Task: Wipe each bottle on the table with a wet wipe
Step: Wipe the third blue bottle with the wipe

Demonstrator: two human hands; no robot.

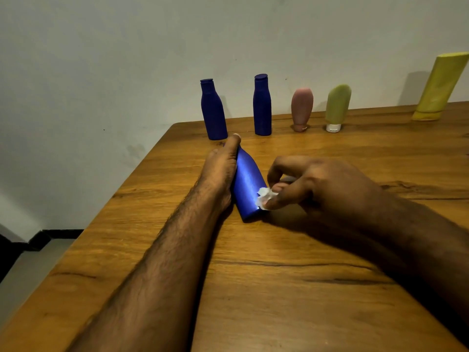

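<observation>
Blue bottle in hand: a blue plastic bottle (247,181) lies on its side on the wooden table (279,275), between the two hands, near the table's left edge.
Long axis: it runs away from the person and slightly leftward; the neck end points toward the wall and is hidden under the left thumb, while the flat base faces the person.
Left hand: the left hand (223,171) lies along the bottle's left side with its thumb over the top near the neck, a holding grip that steadies it against the table.
Right hand: the right hand (317,184) pinches a small crumpled white wet wipe (264,195) in a narrow fingertip grip, and the wipe touches the bottle's right flank close to the base.
Handling: the bottle looks light, stiff and smooth, with a sheen, so it probably rolls and slips easily once damp; the shoulder below the neck seems the surest place to pin it while the body is rubbed.
Other bottles: two dark blue bottles (213,110) (262,105) stand upright by the wall, with a pink tube (301,107) and a green tube (337,106) standing on their caps to the right.
Far right: a yellow tube (439,87) leans against the wall.
</observation>
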